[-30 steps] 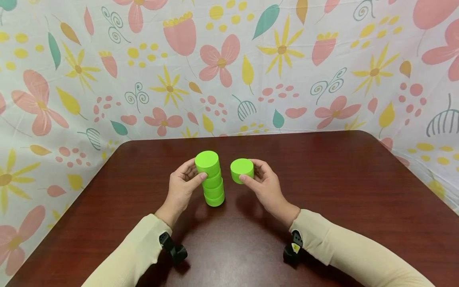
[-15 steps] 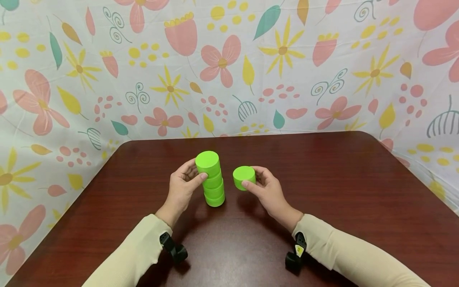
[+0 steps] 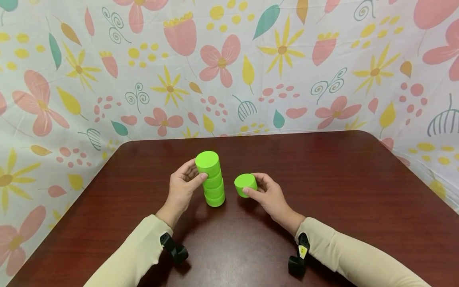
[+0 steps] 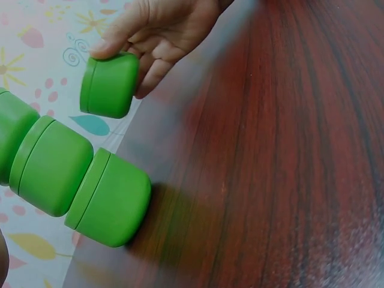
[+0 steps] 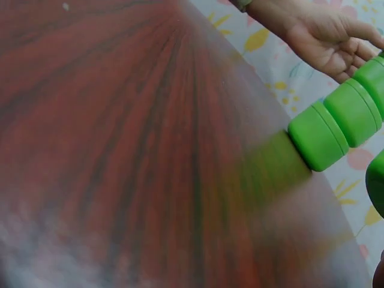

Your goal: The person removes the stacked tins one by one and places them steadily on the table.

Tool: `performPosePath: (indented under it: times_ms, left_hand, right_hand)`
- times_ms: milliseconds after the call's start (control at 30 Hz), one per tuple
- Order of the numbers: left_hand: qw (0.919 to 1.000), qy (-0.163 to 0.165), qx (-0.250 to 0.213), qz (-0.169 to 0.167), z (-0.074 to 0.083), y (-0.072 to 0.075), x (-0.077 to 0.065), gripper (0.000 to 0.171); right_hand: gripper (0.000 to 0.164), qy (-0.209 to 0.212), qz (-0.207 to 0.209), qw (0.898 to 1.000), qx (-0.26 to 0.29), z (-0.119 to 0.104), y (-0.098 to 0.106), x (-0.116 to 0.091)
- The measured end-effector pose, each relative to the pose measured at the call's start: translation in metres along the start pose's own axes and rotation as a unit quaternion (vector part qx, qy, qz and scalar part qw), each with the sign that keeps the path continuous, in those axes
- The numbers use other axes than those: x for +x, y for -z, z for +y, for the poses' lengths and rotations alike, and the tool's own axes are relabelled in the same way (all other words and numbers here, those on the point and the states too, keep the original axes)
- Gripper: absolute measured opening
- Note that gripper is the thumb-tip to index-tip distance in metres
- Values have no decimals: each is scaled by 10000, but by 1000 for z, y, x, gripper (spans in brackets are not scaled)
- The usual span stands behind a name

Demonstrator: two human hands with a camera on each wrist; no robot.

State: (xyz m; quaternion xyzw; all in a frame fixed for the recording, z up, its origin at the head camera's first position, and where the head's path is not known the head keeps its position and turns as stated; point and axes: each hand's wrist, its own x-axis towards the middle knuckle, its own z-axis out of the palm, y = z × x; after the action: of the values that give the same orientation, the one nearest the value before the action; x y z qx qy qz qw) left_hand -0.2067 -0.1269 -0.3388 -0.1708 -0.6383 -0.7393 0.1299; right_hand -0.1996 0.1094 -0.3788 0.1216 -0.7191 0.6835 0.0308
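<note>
A column of small round green lidded jars [image 3: 214,183] stands upright on the table. My left hand [image 3: 181,185] steadies its top, thumb on the near side and fingers behind. To the right, my right hand [image 3: 270,195] pinches a single green jar [image 3: 245,184] between thumb and fingers, slightly tilted and apart from the column. In the left wrist view that held jar [image 4: 111,87] is off the table, its lid seam showing beside the stacked jars [image 4: 57,165]. The right wrist view shows the bottom stacked jar [image 5: 318,138] and, cut off at the edge, the held jar [image 5: 377,180].
The dark red-brown wooden table [image 3: 322,171] spreads around both hands. Behind it hangs a white cloth [image 3: 222,99] with flowers and leaves. A black wrist camera [image 3: 175,249] is strapped at the left cuff, another wrist camera [image 3: 297,263] at the right.
My right hand has carried its jar down, toward me and slightly to the right, away from the column. The left hand and the column have stayed in place.
</note>
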Motion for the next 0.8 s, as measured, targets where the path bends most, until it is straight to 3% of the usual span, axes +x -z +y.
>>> performPosePath:
  times_ms: [300, 800]
  left_hand:
    - [10000, -2, 47, -10, 0, 0, 0, 44]
    - [10000, -36, 42, 49, -2, 0, 0, 43]
  right_hand:
    - [49, -147, -124, 9998, 112, 5, -1, 1]
    - [48, -217, -403, 9985, -294, 10, 0, 1]
